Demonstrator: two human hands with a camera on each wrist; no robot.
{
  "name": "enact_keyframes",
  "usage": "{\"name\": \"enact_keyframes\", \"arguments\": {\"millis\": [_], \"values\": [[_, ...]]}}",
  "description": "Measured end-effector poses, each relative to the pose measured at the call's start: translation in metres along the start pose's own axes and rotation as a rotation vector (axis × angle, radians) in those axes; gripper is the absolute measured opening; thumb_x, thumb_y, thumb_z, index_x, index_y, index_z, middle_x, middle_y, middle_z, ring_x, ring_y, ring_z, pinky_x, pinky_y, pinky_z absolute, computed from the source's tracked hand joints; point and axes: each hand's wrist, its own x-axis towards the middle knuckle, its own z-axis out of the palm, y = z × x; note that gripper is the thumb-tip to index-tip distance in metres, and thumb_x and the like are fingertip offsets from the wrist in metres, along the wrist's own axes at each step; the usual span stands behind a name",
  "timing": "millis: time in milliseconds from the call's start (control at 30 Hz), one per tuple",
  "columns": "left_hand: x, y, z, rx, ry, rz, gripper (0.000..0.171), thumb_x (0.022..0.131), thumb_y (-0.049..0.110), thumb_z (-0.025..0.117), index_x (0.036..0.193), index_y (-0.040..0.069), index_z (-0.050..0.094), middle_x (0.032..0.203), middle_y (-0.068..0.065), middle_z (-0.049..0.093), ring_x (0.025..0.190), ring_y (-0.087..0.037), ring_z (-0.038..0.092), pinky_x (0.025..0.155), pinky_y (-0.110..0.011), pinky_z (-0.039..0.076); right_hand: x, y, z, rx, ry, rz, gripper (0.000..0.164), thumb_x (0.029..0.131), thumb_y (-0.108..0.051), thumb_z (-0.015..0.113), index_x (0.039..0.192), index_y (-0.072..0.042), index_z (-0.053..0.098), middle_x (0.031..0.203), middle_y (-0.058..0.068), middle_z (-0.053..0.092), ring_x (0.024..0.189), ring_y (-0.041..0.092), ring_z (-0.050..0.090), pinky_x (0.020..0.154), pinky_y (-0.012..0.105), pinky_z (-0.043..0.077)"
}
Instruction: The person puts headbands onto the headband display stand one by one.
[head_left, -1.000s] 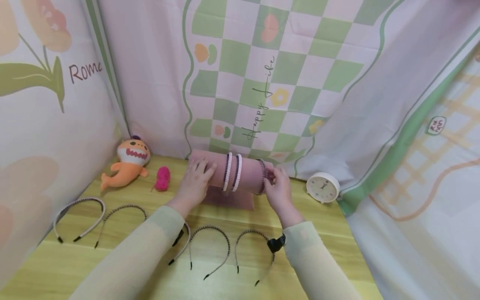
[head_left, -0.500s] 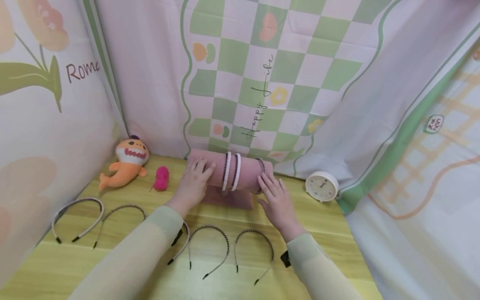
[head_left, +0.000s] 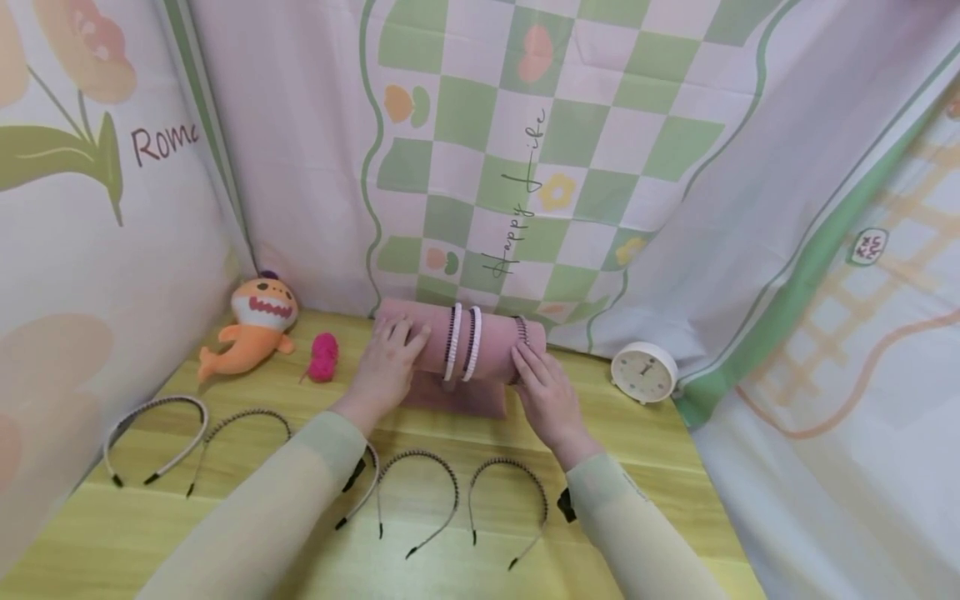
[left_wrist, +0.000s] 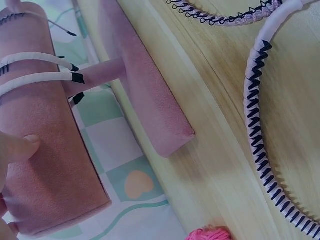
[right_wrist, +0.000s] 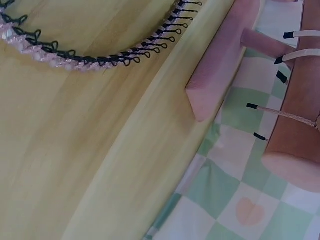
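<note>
A pink roll-shaped headband stand point(head_left: 495, 350) stands at the back of the table. My left hand point(head_left: 381, 367) grips its left end, fingers over the top; in the left wrist view the thumb point(left_wrist: 25, 149) presses on the roll. Two white headbands with dark lacing point(head_left: 462, 343) sit side by side around the middle. Near the right end is a thin beaded headband point(head_left: 522, 332), its black-tipped ends hanging below the roll in the right wrist view. My right hand point(head_left: 551, 400) touches this headband and the roll with nearly straight fingers; the right wrist view does not show the hand.
Several headbands lie along the table front, among them a beaded one point(head_left: 456, 492) and a white one point(head_left: 204, 410). An orange plush shark point(head_left: 258, 321) and pink yarn point(head_left: 324, 357) are at left. A white clock point(head_left: 643, 372) stands at right. Curtains hang behind.
My right hand has left its pinch at the roll's right end and now lays its fingers over the front. The thin headband has shifted slightly left. My left hand stays on the stand.
</note>
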Motion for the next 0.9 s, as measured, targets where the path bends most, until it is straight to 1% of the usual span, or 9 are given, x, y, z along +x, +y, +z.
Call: {"name": "enact_keyframes", "arguments": {"millis": [133,233,400,533,733,833,867,900], "values": [[0.0,0.0,-0.001,-0.007,-0.005,-0.003,0.071,0.076,0.005,0.08,0.141,0.007,0.053,0.134,-0.025,0.047,0.131,-0.043,0.038,0.118,-0.054,0.015,0.008,-0.005,0.002,-0.002,0.015,-0.038,0.06,0.079,-0.008,0.076,0.135,0.002,0.057,0.139,0.015,0.054,0.126,0.035,0.05,0.11,0.047,0.036],[0.0,0.0,-0.001,-0.002,-0.006,-0.001,0.071,0.077,0.006,0.08,0.142,0.007,0.053,0.134,-0.025,0.047,0.132,-0.043,0.038,0.118,-0.054,0.016,0.014,-0.01,0.006,0.002,0.005,-0.057,0.059,0.08,-0.007,0.075,0.135,0.003,0.056,0.139,0.016,0.055,0.126,0.035,0.051,0.11,0.047,0.036],[0.0,0.0,0.0,0.023,-0.023,-0.001,0.072,0.077,0.009,0.081,0.143,0.008,0.051,0.135,-0.024,0.046,0.133,-0.043,0.038,0.117,-0.054,0.016,0.023,-0.019,0.011,-0.004,-0.027,-0.051,0.059,0.082,-0.004,0.073,0.137,0.003,0.053,0.141,0.016,0.053,0.127,0.034,0.049,0.112,0.045,0.034],[0.0,-0.001,0.0,0.028,-0.029,-0.003,0.072,0.078,0.01,0.08,0.143,0.008,0.051,0.136,-0.024,0.046,0.133,-0.043,0.038,0.118,-0.054,0.015,0.027,-0.025,0.011,0.006,-0.025,-0.042,0.062,0.08,-0.003,0.076,0.138,0.002,0.053,0.141,0.017,0.052,0.127,0.035,0.049,0.109,0.048,0.038],[0.001,0.0,-0.001,0.016,-0.019,-0.008,0.069,0.079,0.009,0.08,0.142,0.007,0.052,0.135,-0.024,0.046,0.132,-0.043,0.038,0.118,-0.054,0.015,0.031,-0.031,0.012,-0.013,-0.056,-0.015,0.067,0.078,-0.007,0.08,0.139,0.0,0.053,0.144,0.015,0.05,0.128,0.034,0.047,0.103,0.051,0.041],[0.001,0.0,-0.002,0.017,-0.017,-0.008,0.069,0.078,0.008,0.08,0.141,0.007,0.053,0.134,-0.024,0.047,0.132,-0.043,0.038,0.118,-0.054,0.015,0.033,-0.032,0.011,-0.014,-0.085,0.009,0.064,0.08,-0.009,0.079,0.138,-0.002,0.054,0.143,0.016,0.049,0.127,0.035,0.048,0.102,0.052,0.041],[0.001,0.0,-0.002,0.019,-0.019,-0.008,0.069,0.079,0.009,0.08,0.141,0.007,0.053,0.134,-0.024,0.047,0.132,-0.043,0.038,0.118,-0.054,0.015,0.034,-0.033,0.011,0.0,-0.094,0.025,0.062,0.082,-0.009,0.077,0.139,-0.004,0.054,0.143,0.016,0.049,0.126,0.036,0.048,0.103,0.053,0.04],[0.001,0.0,-0.002,0.019,-0.021,-0.008,0.069,0.079,0.009,0.08,0.142,0.007,0.052,0.134,-0.024,0.047,0.132,-0.043,0.038,0.118,-0.054,0.015,0.036,-0.034,0.011,0.065,-0.105,0.095,0.053,0.086,-0.011,0.075,0.136,-0.008,0.058,0.139,0.011,0.054,0.124,0.03,0.051,0.103,0.048,0.042]]}}
